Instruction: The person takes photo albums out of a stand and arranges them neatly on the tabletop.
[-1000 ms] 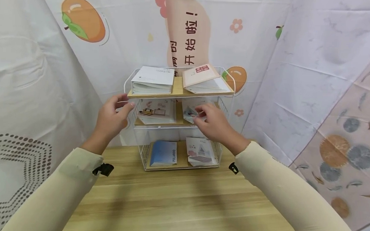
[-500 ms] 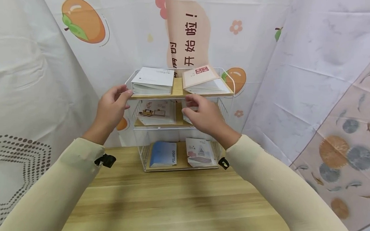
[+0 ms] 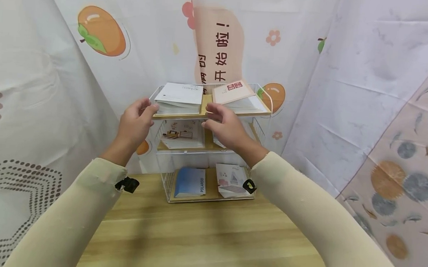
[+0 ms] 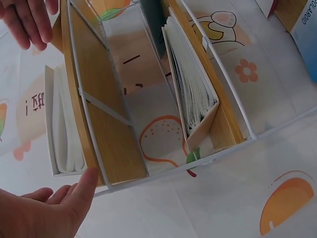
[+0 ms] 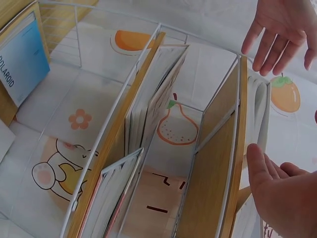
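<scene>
A white photo album [image 3: 180, 94] lies on the left of the top board [image 3: 207, 103] of a white wire shelf rack. My left hand [image 3: 134, 121] is at its left front corner, thumb and fingers apart and loosely bent. To its right, my right hand [image 3: 226, 124] hovers before the board with relaxed fingers and overlaps the front of a pink-covered album [image 3: 233, 91]. The left wrist view shows the left thumb close to the edge of the white album [image 4: 64, 124]. In the right wrist view, the right hand [image 5: 287, 193] holds nothing.
On the middle level lies an album with a cartoon cover [image 3: 180, 134], beside another partly hidden behind my right hand. Below are a blue album [image 3: 191, 182] and a white illustrated album [image 3: 232, 180]. The rack stands on a wooden table [image 3: 196, 231] against a printed curtain [image 3: 160, 37].
My right hand has moved left and up from the middle level to the top board. My left hand has risen slightly towards the white album. The head view has tilted up a little.
</scene>
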`<state>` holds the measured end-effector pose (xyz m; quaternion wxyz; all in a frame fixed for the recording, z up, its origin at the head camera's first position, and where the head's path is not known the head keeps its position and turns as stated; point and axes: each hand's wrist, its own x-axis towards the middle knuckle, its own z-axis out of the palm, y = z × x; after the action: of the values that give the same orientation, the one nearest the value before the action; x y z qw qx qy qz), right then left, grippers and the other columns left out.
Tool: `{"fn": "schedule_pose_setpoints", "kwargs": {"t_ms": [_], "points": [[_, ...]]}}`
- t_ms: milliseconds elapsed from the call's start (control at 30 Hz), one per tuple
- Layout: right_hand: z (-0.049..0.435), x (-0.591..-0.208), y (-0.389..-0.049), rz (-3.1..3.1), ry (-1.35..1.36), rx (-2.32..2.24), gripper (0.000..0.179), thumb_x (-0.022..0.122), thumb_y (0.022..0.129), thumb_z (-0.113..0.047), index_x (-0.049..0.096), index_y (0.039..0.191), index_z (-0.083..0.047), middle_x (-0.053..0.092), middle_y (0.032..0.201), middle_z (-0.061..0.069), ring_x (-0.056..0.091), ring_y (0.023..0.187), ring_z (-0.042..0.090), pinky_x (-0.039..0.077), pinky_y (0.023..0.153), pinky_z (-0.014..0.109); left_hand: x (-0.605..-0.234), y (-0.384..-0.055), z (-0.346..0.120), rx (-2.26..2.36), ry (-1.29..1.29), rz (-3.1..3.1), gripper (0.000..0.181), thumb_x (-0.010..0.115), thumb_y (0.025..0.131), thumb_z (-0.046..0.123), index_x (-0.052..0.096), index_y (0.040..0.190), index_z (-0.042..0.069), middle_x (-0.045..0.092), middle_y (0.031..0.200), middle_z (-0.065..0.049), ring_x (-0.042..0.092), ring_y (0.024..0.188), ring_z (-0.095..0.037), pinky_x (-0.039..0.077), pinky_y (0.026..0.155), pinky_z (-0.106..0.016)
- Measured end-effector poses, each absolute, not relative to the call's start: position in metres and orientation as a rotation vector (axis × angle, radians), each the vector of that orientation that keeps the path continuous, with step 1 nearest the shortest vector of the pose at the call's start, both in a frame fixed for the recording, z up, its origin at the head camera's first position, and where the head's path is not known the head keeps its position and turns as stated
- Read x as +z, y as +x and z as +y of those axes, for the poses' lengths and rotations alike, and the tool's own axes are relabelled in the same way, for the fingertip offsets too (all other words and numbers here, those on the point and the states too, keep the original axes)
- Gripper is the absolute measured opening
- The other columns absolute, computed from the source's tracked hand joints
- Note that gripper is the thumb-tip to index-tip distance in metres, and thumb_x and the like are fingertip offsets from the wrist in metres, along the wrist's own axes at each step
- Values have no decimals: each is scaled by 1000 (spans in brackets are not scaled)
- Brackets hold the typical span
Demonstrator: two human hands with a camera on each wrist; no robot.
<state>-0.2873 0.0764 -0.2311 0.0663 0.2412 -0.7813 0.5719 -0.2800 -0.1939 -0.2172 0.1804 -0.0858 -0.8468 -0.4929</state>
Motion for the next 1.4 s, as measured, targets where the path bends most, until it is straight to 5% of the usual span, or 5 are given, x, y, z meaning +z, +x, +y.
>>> {"fn": "schedule_pose_setpoints", "kwargs": {"t_ms": [567, 800, 1233, 1400], "points": [[62, -231, -307, -2415, 722, 1879, 67, 62, 97, -14, 36, 158, -1, 42, 162, 16, 49, 143, 29, 54, 106, 41, -220, -289, -194, -1486, -229, -2408, 86, 43, 103, 60, 23, 163, 2, 32, 167, -17, 41, 149, -35, 48, 111, -53], [52, -231, -311, -2498, 726, 1865, 71, 64, 96, -17, 36, 161, -9, 38, 166, 5, 55, 136, 21, 58, 97, 35, -218, -291, -193, -1541, -244, -2383, 79, 43, 104, 58, 35, 159, 2, 39, 162, -17, 43, 147, -34, 48, 111, -55], [50, -232, -310, -2497, 751, 1808, 69, 59, 97, -13, 34, 161, -9, 36, 167, 6, 60, 129, 22, 56, 102, 39, -220, -291, -188, -1540, -257, -2375, 77, 43, 104, 59, 40, 155, 1, 43, 158, -20, 46, 145, -38, 47, 111, -59], [52, -232, -307, -2507, 738, 1788, 69, 61, 97, -14, 36, 161, -9, 38, 166, 6, 54, 138, 22, 54, 106, 36, -219, -290, -186, -1556, -244, -2396, 78, 43, 104, 60, 38, 157, 2, 42, 160, -19, 45, 146, -37, 46, 112, -60]]}}
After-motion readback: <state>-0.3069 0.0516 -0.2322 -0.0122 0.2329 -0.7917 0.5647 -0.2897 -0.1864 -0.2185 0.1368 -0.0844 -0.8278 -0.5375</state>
